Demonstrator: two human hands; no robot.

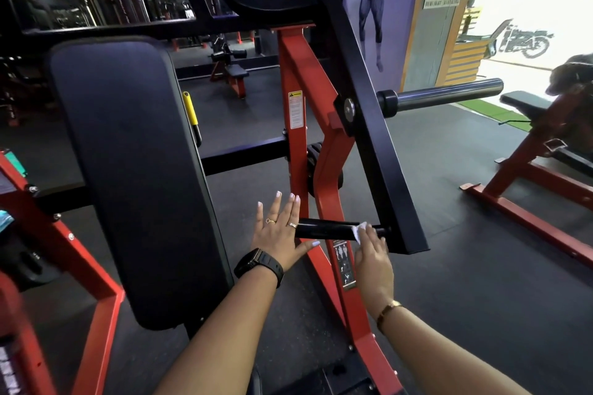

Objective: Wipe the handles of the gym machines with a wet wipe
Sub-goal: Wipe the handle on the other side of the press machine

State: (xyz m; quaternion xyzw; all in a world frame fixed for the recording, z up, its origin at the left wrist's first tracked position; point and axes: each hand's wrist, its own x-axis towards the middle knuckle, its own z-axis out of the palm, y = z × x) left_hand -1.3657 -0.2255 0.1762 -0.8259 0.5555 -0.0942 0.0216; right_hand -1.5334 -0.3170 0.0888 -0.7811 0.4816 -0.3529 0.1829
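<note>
Right hand (373, 255) with white wet wipe (359, 230) on black handle (327, 229), left hand (278, 236) flat at its free end

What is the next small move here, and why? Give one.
Probably slide the right hand and its wet wipe leftward along the black handle toward the free end: the wipe sits at the inner end by the lever arm, most of the grip lies bare, and the left hand is open beside that end.

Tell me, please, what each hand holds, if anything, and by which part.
The right hand holds the wet wipe, bunched under its fingertips against the handle near its right end. The left hand, open at the handle's free end, holds nothing.
</note>
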